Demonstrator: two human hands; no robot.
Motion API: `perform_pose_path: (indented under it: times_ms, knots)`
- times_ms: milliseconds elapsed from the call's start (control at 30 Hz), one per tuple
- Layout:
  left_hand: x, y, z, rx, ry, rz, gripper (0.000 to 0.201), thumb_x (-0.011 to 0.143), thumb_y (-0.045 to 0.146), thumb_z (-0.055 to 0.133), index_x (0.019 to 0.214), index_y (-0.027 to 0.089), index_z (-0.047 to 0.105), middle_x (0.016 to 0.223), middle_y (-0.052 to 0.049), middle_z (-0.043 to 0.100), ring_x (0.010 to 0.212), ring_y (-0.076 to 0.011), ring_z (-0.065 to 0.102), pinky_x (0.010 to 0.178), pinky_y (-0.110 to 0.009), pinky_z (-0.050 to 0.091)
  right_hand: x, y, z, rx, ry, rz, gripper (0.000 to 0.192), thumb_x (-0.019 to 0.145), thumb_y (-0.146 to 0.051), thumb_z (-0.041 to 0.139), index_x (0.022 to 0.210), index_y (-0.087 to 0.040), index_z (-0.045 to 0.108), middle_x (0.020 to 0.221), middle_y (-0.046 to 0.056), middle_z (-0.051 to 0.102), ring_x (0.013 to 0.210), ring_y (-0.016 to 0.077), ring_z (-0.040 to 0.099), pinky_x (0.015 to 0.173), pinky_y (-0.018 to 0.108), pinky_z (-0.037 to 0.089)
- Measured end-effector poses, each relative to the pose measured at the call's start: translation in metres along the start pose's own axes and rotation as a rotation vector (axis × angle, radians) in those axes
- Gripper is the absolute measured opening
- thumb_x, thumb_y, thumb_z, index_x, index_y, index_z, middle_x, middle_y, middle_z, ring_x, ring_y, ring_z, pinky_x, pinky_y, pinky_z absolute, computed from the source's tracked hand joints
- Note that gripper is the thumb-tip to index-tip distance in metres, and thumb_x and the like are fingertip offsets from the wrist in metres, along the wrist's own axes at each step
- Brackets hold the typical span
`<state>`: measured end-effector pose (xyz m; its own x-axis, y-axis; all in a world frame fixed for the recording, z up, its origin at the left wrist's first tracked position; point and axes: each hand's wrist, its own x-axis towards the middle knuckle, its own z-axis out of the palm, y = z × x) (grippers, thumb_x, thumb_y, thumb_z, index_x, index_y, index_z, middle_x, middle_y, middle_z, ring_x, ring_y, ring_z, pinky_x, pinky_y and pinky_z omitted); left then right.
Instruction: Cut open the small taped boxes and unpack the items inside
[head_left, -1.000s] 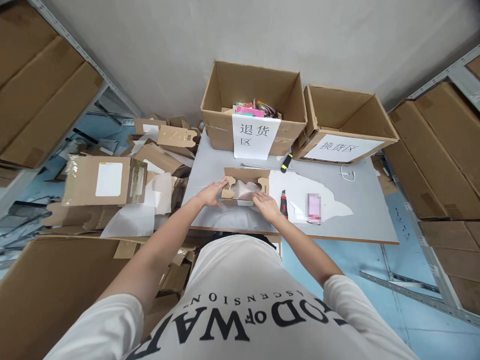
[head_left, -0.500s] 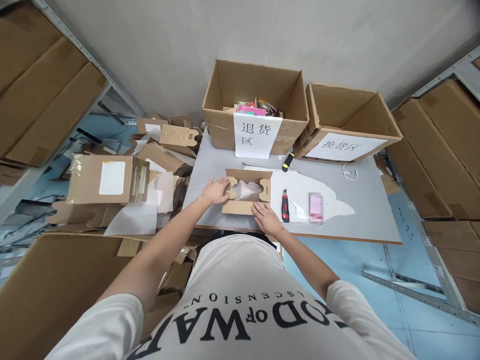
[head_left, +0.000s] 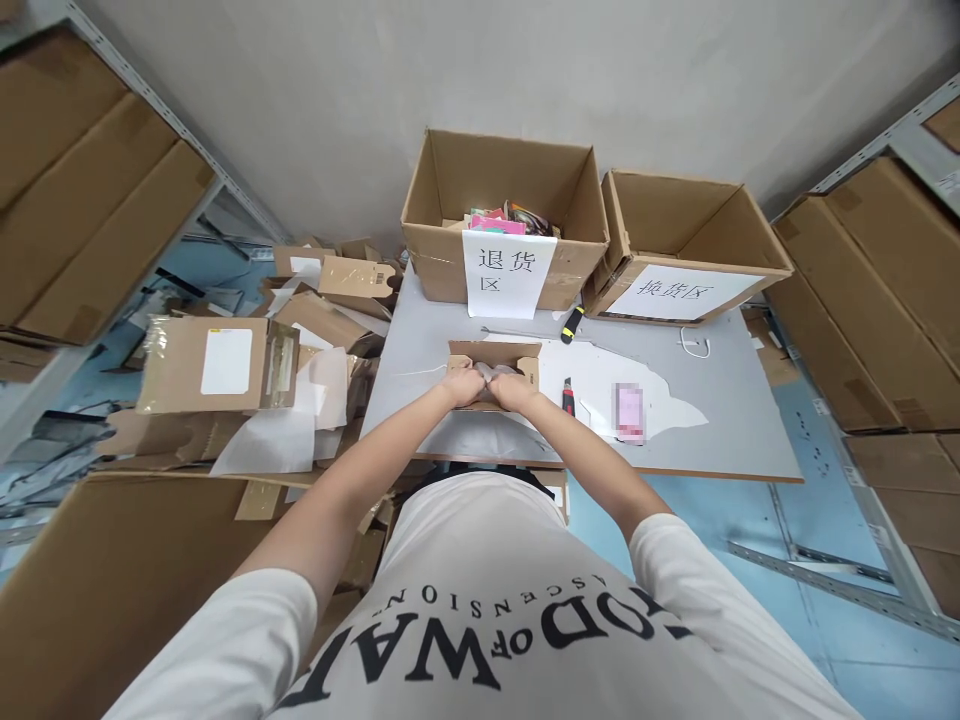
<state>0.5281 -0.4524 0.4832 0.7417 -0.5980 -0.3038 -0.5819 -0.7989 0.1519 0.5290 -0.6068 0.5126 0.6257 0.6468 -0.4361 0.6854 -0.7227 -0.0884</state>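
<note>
Both hands meet over a small open carton at the near middle of the table.

The small cardboard box (head_left: 495, 362) lies flaps-up on the grey table (head_left: 720, 420), its long axis running left to right across the person's front, straight ahead of the body. A pale wrapped item (head_left: 496, 373) sits inside it, right under the fingers. The left hand (head_left: 463, 386) and right hand (head_left: 512, 391) are curled and close together, almost touching, both on the box's near edge and seemingly gripping the wrapped item; neither is nearer than the other. Just right of the box lies a red utility knife (head_left: 568, 397), then a pink item (head_left: 628, 412). Beyond stand two large labelled cartons: one (head_left: 504, 215) holding colourful packets, the other (head_left: 686, 250) beside it.
</note>
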Motion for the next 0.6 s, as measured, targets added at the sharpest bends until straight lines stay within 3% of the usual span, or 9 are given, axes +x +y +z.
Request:
perform_pose_path:
  times_ms: [200, 300, 400, 500, 600]
  knots:
    - [-0.007, 0.007, 0.002, 0.125, 0.015, -0.106, 0.019, 0.078, 0.022, 0.056, 0.075, 0.016, 0.073, 0.08, -0.011, 0.073, 0.09, -0.0285, 0.063, 0.109, -0.052, 0.008, 0.001, -0.001, 0.011, -0.075, -0.027, 0.1, 0.035, 0.087, -0.005, 0.038, 0.1, -0.011, 0.071, 0.104, 0.018, 0.069, 0.099, 0.0284, 0.065, 0.082, 0.04, 0.048]
    - [-0.014, 0.011, -0.003, 0.25, 0.007, -0.207, 0.025, 0.079, 0.024, 0.054, 0.089, 0.016, 0.075, 0.091, -0.013, 0.072, 0.098, -0.0319, 0.06, 0.11, -0.055, -0.003, -0.008, 0.009, 0.013, -0.095, 0.02, 0.164, 0.035, 0.087, -0.005, 0.038, 0.103, -0.007, 0.069, 0.104, 0.022, 0.068, 0.102, 0.0294, 0.063, 0.086, 0.041, 0.045]
    - [-0.023, 0.011, -0.007, 0.231, 0.02, -0.315, 0.044, 0.077, 0.039, 0.058, 0.108, 0.011, 0.07, 0.116, -0.021, 0.064, 0.116, -0.0383, 0.05, 0.109, -0.056, -0.009, -0.019, 0.021, 0.019, -0.101, 0.079, 0.224, 0.034, 0.088, -0.017, 0.045, 0.113, -0.002, 0.063, 0.114, 0.026, 0.062, 0.108, 0.0311, 0.059, 0.09, 0.04, 0.043]
    - [-0.036, 0.007, -0.004, 0.149, 0.058, -0.4, 0.068, 0.078, 0.053, 0.054, 0.13, 0.01, 0.055, 0.142, -0.022, 0.042, 0.136, -0.04, 0.026, 0.109, -0.057, -0.011, -0.031, 0.032, 0.033, -0.042, 0.161, 0.263, 0.064, 0.086, -0.043, 0.051, 0.131, 0.003, 0.048, 0.137, 0.029, 0.044, 0.128, 0.0351, 0.041, 0.103, 0.041, 0.033]
    - [-0.051, 0.002, 0.006, 0.077, 0.072, -0.469, 0.091, 0.077, 0.068, 0.044, 0.145, 0.008, 0.032, 0.153, -0.02, 0.021, 0.142, -0.0393, 0.008, 0.108, -0.061, -0.009, -0.04, 0.041, 0.054, 0.078, 0.238, 0.309, 0.093, 0.083, -0.065, 0.043, 0.144, 0.003, 0.025, 0.152, 0.025, 0.02, 0.141, 0.0346, 0.018, 0.112, 0.044, 0.02]
